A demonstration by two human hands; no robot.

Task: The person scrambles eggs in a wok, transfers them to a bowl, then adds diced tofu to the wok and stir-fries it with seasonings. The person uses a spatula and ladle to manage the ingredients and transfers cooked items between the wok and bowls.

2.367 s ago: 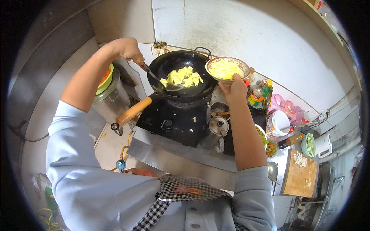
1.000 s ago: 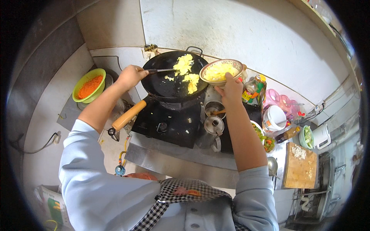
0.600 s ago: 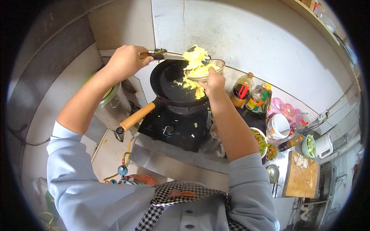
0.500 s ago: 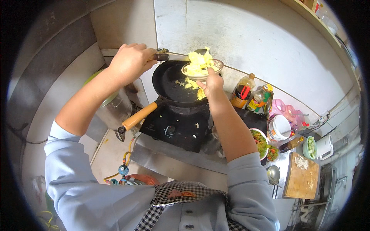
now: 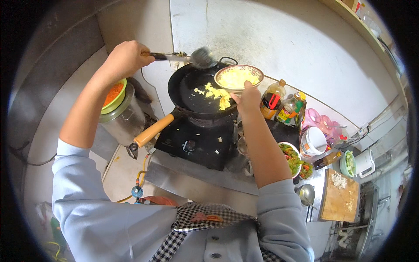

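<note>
Left hand [image 5: 131, 56] closed round spatula [image 5: 201, 57], seemingly bare, above far edge of wok [image 5: 187, 94] | right hand [image 5: 248, 98] gripping bowl [image 5: 256, 73] over wok's right edge | egg [image 5: 235, 77]: apparently mostly bowled; scraps [image 5: 216, 92] remain toward wok's near-right edge

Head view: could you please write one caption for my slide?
Left hand with spatula, right hand with a patterned bowl of scrambled egg, at a black wok.
</note>
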